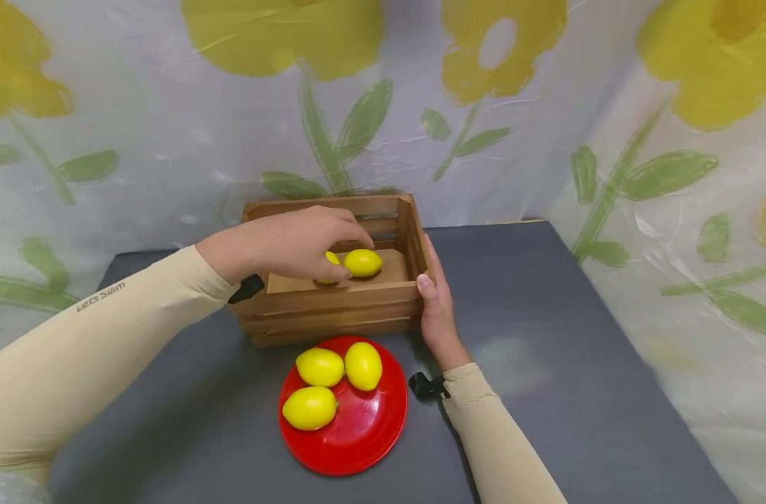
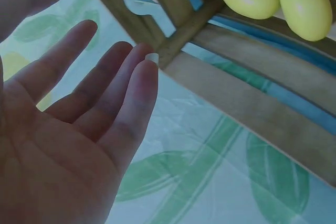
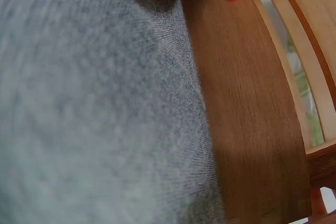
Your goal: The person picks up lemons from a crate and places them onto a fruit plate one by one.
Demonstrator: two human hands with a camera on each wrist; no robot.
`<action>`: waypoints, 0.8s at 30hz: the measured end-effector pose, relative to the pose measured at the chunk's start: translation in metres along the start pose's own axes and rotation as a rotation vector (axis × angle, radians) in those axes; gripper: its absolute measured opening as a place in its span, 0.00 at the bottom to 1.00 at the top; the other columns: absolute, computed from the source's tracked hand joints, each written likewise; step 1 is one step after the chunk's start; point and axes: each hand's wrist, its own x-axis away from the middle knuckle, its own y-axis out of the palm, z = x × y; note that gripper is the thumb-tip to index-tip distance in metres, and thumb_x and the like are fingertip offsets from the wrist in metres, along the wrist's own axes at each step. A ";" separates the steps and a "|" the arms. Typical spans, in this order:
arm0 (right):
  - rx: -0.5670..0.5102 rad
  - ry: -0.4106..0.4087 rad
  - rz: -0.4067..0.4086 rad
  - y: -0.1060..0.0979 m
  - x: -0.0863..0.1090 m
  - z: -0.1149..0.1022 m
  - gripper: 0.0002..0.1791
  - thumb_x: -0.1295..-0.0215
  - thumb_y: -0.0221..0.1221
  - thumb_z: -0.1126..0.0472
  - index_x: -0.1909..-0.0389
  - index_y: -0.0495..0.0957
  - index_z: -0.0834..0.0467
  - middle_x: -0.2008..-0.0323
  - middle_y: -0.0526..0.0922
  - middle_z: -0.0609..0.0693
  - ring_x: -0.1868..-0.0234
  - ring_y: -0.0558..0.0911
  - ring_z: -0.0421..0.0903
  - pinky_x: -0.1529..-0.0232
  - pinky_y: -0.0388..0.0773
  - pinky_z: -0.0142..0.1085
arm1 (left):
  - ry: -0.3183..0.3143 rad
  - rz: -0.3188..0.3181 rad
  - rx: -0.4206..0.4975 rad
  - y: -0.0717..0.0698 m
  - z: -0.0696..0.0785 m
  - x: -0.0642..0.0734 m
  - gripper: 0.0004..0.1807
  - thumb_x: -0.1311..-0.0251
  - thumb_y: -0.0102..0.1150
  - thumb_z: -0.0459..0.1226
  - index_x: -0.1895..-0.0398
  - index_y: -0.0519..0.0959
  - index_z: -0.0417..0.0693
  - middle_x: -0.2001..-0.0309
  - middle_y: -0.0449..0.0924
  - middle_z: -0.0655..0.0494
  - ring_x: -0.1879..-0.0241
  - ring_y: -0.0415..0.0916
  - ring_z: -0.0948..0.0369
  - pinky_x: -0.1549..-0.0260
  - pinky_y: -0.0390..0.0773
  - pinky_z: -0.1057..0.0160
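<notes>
My left hand (image 1: pixel 295 241) reaches over the slatted wooden crate (image 1: pixel 332 305). In the left wrist view its fingers (image 2: pixel 123 114) are spread and relaxed, with nothing between them. Inside the crate lie two yellow lemons; one lemon (image 1: pixel 363 263) shows whole in the head view, and the left hand partly covers the other lemon (image 1: pixel 331 259). At the crate's right end, my right hand (image 1: pixel 438 308) holds the side, its thumb on the front corner of the rim. The right wrist view shows a crate slat (image 3: pixel 252 103) but not that hand.
Just in front of the crate, a red plate (image 1: pixel 364 448) carries three lemons (image 1: pixel 320 367). Dark grey cloth covers the table (image 1: pixel 521 364). Behind and to the right hangs a pale sheet (image 1: pixel 414 140) painted with yellow flowers.
</notes>
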 end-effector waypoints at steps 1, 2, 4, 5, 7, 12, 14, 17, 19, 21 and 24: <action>-0.004 -0.001 -0.001 0.001 0.000 0.001 0.40 0.26 0.45 0.45 0.13 0.53 0.33 0.13 0.54 0.40 0.16 0.59 0.52 0.19 0.55 0.65 | -0.001 -0.004 -0.005 0.000 -0.003 -0.004 0.28 0.34 0.73 0.42 0.32 0.82 0.50 0.37 0.82 0.52 0.41 0.81 0.52 0.36 0.82 0.47; -0.003 -0.001 -0.003 0.001 0.001 0.001 0.40 0.26 0.45 0.46 0.13 0.53 0.33 0.13 0.54 0.40 0.16 0.59 0.52 0.19 0.56 0.64 | -0.007 -0.011 -0.009 0.001 -0.006 -0.008 0.28 0.34 0.73 0.42 0.31 0.82 0.50 0.37 0.82 0.52 0.41 0.81 0.52 0.36 0.82 0.48; -0.008 -0.010 -0.004 0.001 0.000 0.002 0.40 0.26 0.45 0.47 0.13 0.53 0.34 0.13 0.54 0.40 0.17 0.59 0.53 0.20 0.56 0.65 | -0.022 -0.025 -0.014 0.002 -0.011 -0.017 0.28 0.34 0.73 0.42 0.31 0.81 0.50 0.36 0.82 0.51 0.42 0.80 0.51 0.37 0.82 0.47; -0.013 -0.014 -0.004 0.001 0.000 0.002 0.40 0.26 0.45 0.48 0.13 0.53 0.35 0.13 0.54 0.40 0.17 0.60 0.53 0.20 0.56 0.64 | -0.030 -0.032 -0.013 0.002 -0.014 -0.022 0.28 0.34 0.73 0.42 0.31 0.81 0.50 0.36 0.82 0.51 0.43 0.80 0.51 0.38 0.82 0.47; -0.014 -0.019 -0.004 0.001 0.000 0.001 0.40 0.27 0.45 0.47 0.13 0.53 0.34 0.13 0.54 0.40 0.17 0.60 0.53 0.20 0.57 0.64 | -0.047 -0.044 -0.012 0.004 -0.020 -0.032 0.29 0.34 0.73 0.42 0.30 0.81 0.50 0.36 0.81 0.50 0.44 0.79 0.51 0.39 0.81 0.47; -0.005 -0.018 -0.006 0.001 0.000 0.001 0.41 0.27 0.46 0.45 0.13 0.53 0.34 0.13 0.54 0.40 0.17 0.59 0.52 0.19 0.56 0.65 | -0.068 -0.080 0.009 0.013 -0.035 -0.056 0.30 0.34 0.72 0.39 0.29 0.80 0.49 0.31 0.79 0.47 0.42 0.79 0.49 0.38 0.81 0.46; -0.007 -0.014 -0.008 0.001 0.001 0.001 0.41 0.27 0.46 0.44 0.13 0.53 0.34 0.13 0.53 0.40 0.17 0.59 0.53 0.20 0.56 0.66 | -0.074 -0.098 0.020 0.017 -0.039 -0.063 0.30 0.34 0.72 0.39 0.28 0.79 0.49 0.29 0.77 0.46 0.39 0.78 0.48 0.36 0.80 0.45; -0.005 -0.010 -0.014 0.002 0.001 0.002 0.41 0.27 0.46 0.44 0.13 0.52 0.34 0.13 0.53 0.40 0.16 0.59 0.52 0.19 0.56 0.66 | -0.086 -0.118 0.030 0.020 -0.045 -0.069 0.31 0.34 0.72 0.38 0.27 0.79 0.49 0.26 0.75 0.45 0.35 0.77 0.46 0.33 0.78 0.44; 0.009 -0.009 -0.016 0.002 0.002 0.000 0.41 0.27 0.46 0.43 0.13 0.52 0.33 0.13 0.53 0.38 0.16 0.59 0.51 0.19 0.56 0.66 | -0.096 -0.126 0.031 0.021 -0.048 -0.073 0.31 0.34 0.72 0.38 0.27 0.79 0.49 0.26 0.75 0.45 0.33 0.76 0.45 0.32 0.78 0.43; 0.024 -0.010 -0.014 0.001 0.001 0.000 0.41 0.26 0.46 0.43 0.13 0.52 0.32 0.13 0.52 0.37 0.16 0.58 0.51 0.19 0.56 0.66 | -0.109 -0.134 0.031 0.023 -0.051 -0.078 0.31 0.33 0.72 0.39 0.27 0.78 0.50 0.25 0.74 0.45 0.31 0.75 0.45 0.31 0.77 0.43; 0.038 -0.010 -0.008 -0.001 0.001 -0.001 0.40 0.26 0.46 0.42 0.13 0.52 0.31 0.13 0.53 0.36 0.16 0.59 0.50 0.18 0.56 0.65 | -0.122 -0.150 0.037 0.028 -0.054 -0.087 0.32 0.33 0.72 0.39 0.26 0.78 0.49 0.25 0.74 0.45 0.29 0.74 0.46 0.30 0.76 0.42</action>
